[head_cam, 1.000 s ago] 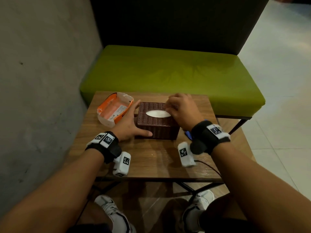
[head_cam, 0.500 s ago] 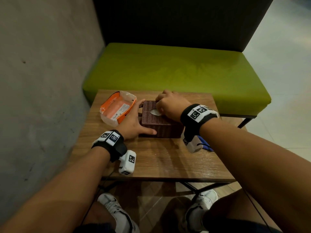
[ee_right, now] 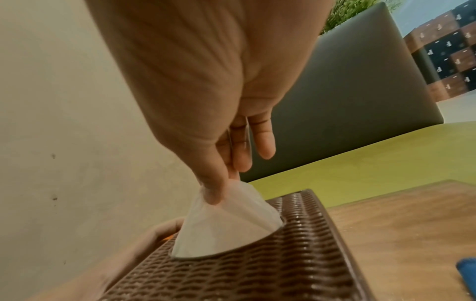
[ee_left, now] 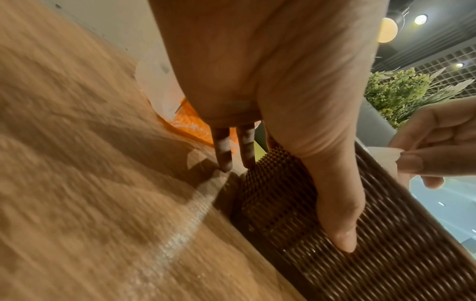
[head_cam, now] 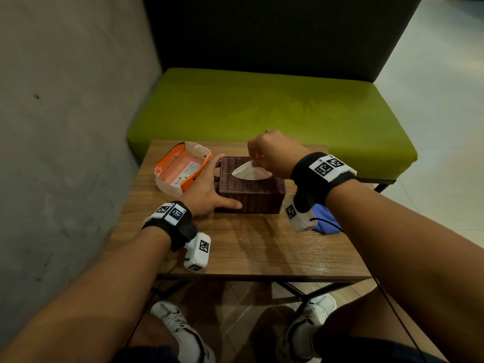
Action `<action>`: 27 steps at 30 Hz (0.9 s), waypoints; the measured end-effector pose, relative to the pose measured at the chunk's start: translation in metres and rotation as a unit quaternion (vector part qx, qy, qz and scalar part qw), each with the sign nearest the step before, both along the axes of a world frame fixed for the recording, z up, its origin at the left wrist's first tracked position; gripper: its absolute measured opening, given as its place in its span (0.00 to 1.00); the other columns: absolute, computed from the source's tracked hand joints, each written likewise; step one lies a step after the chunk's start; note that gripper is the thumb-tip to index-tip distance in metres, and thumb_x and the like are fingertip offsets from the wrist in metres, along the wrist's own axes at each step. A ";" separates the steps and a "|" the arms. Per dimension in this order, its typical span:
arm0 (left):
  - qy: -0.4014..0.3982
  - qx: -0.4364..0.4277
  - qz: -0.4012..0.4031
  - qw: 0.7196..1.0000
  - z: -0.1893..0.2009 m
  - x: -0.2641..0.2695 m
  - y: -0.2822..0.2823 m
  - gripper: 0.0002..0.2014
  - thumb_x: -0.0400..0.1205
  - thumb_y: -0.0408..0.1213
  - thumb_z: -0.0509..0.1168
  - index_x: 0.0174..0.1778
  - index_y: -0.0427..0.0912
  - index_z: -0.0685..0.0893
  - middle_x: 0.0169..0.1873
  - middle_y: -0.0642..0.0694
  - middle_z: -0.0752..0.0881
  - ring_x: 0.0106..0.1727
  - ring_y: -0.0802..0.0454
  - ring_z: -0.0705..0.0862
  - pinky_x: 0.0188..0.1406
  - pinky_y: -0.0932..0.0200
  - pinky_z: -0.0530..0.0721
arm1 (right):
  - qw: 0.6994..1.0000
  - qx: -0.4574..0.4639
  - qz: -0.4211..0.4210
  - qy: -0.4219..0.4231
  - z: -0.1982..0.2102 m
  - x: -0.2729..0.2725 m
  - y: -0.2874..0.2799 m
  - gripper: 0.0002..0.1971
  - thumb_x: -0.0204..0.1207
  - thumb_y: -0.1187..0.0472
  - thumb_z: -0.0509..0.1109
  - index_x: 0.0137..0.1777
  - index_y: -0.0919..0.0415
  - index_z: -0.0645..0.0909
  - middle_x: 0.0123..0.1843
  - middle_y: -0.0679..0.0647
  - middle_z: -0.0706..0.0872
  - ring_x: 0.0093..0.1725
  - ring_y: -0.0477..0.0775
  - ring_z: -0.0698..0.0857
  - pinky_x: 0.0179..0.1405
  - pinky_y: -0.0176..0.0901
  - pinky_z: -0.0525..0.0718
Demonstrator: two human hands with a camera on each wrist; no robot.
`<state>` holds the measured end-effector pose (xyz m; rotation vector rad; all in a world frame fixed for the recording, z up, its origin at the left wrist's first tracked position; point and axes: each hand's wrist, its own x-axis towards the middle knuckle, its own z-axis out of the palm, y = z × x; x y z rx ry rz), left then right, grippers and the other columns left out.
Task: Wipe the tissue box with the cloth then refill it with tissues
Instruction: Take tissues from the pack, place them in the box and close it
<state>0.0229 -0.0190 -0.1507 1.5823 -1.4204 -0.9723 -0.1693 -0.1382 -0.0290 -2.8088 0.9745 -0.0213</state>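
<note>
A brown woven tissue box [head_cam: 251, 192] stands on the wooden table [head_cam: 243, 247]. A white tissue [head_cam: 250, 171] rises in a peak through the oval slot in its top. My right hand [head_cam: 258, 159] is above the slot and pinches the tip of the tissue [ee_right: 226, 218] between thumb and fingers [ee_right: 215, 189]. My left hand [head_cam: 208, 188] braces the box's left end, with its straight thumb [ee_left: 337, 213] pressed along the front wall of the box [ee_left: 373, 244] and its fingers down the left side. The blue cloth [head_cam: 326, 222] lies on the table to the right of the box, partly hidden by my right wrist.
An opened orange and white tissue wrapper [head_cam: 180, 169] lies just left of the box. A green bench seat [head_cam: 275, 111] with a dark backrest runs behind the table, and a grey wall [head_cam: 65, 127] stands on the left. My shoes [head_cam: 180, 334] show under the table's near edge.
My right hand, earlier low over the slot, has lifted and drawn a peak of tissue up out of the box. The left hand has stayed braced against the box.
</note>
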 end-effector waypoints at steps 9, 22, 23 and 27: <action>0.005 0.008 0.004 1.000 0.000 -0.002 -0.001 0.72 0.55 0.53 0.96 0.91 0.63 0.57 0.86 0.55 0.72 0.81 0.49 0.82 0.78 0.37 0.85 | 0.998 -0.055 0.037 0.011 0.008 -0.002 0.010 0.05 0.87 0.60 0.73 0.59 0.59 0.87 0.59 0.58 0.89 0.64 0.62 0.83 0.49 0.52 0.80; -0.011 0.013 0.019 1.000 0.003 -0.004 0.005 0.74 0.55 0.58 0.94 0.93 0.62 0.55 0.88 0.53 0.71 0.85 0.51 0.77 0.82 0.38 0.82 | 0.980 0.027 -0.062 -0.185 0.008 -0.034 0.006 0.13 0.88 0.65 0.66 0.64 0.58 0.91 0.60 0.55 0.91 0.52 0.49 0.85 0.52 0.42 0.77; -0.014 0.014 0.021 1.000 0.002 -0.004 0.005 0.74 0.55 0.59 0.94 0.93 0.63 0.55 0.88 0.53 0.70 0.86 0.51 0.75 0.83 0.38 0.81 | 0.973 0.037 -0.090 -0.208 0.004 -0.039 0.002 0.13 0.88 0.65 0.66 0.62 0.59 0.92 0.59 0.55 0.93 0.51 0.49 0.85 0.51 0.41 0.77; -0.025 0.017 0.027 0.999 0.001 -0.003 0.003 0.73 0.57 0.57 0.93 0.94 0.60 0.54 0.90 0.55 0.68 0.88 0.54 0.72 0.86 0.40 0.78 | 0.960 0.090 -0.159 -0.213 -0.017 -0.052 -0.022 0.11 0.85 0.65 0.67 0.56 0.61 0.93 0.48 0.56 0.93 0.46 0.55 0.87 0.45 0.42 0.75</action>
